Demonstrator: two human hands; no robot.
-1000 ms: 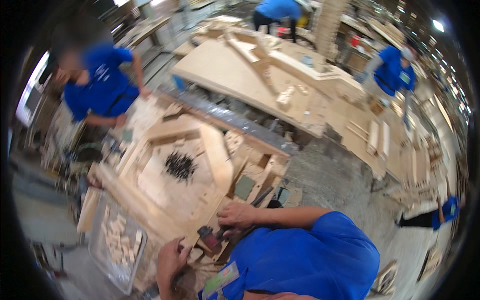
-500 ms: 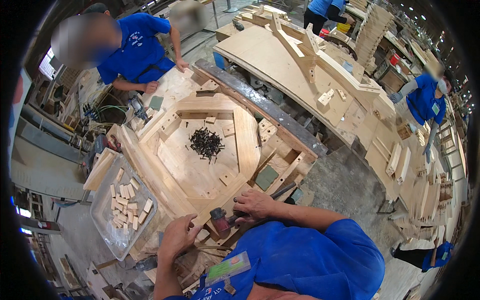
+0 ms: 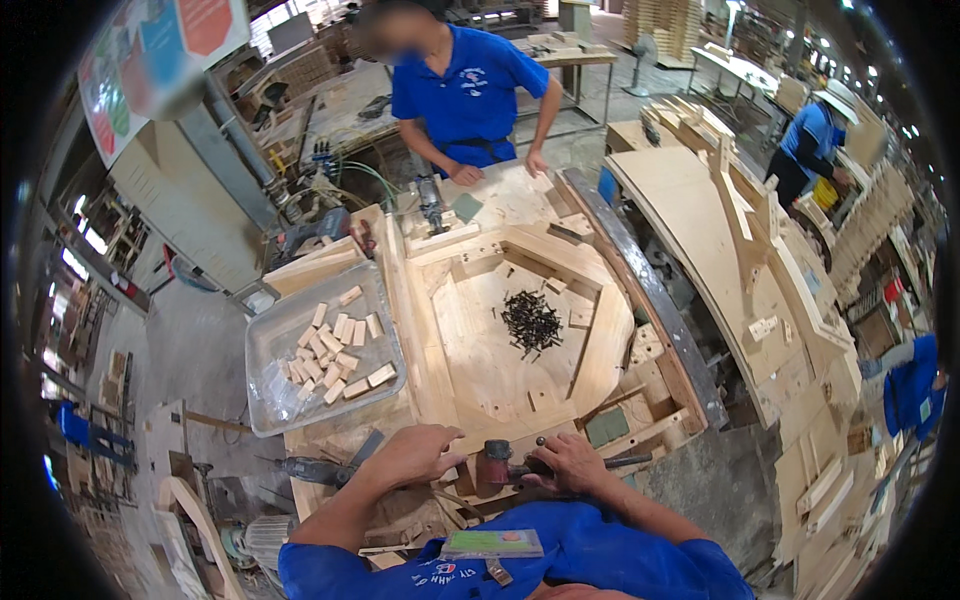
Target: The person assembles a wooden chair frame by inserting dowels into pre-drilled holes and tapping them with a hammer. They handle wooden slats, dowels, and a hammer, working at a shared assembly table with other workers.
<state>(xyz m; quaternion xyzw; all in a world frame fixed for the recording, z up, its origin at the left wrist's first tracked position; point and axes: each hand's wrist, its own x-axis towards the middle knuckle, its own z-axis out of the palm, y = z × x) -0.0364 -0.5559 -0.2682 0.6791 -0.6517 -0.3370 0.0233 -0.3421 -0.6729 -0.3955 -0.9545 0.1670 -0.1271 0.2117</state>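
Observation:
My right hand (image 3: 572,465) lies over the handle of a mallet (image 3: 493,466) with a dark red head, its bent fingers closed about the handle. My left hand (image 3: 418,455) holds nothing and has its fingers partly stretched, beside the near edge of an octagonal wooden frame (image 3: 602,345). The mallet's head lies between the two hands. Inside the frame, a heap of black screws (image 3: 531,320) rests on a pale wooden board, with a few small wood blocks around it. Part of the handle is hidden under my right hand.
Left of the frame sits a grey plastic tray (image 3: 262,390) of small wood blocks. A power tool (image 3: 312,470) lies by my left forearm. A co-worker (image 3: 470,90) stands across the bench. A dark metal rail (image 3: 655,290) edges its right side, beyond which a long table (image 3: 690,225) bears wooden parts.
The view has turned to the left, so the bench and frame appear farther right. Both hands stay near the mallet at the frame's near edge; their hold looks the same.

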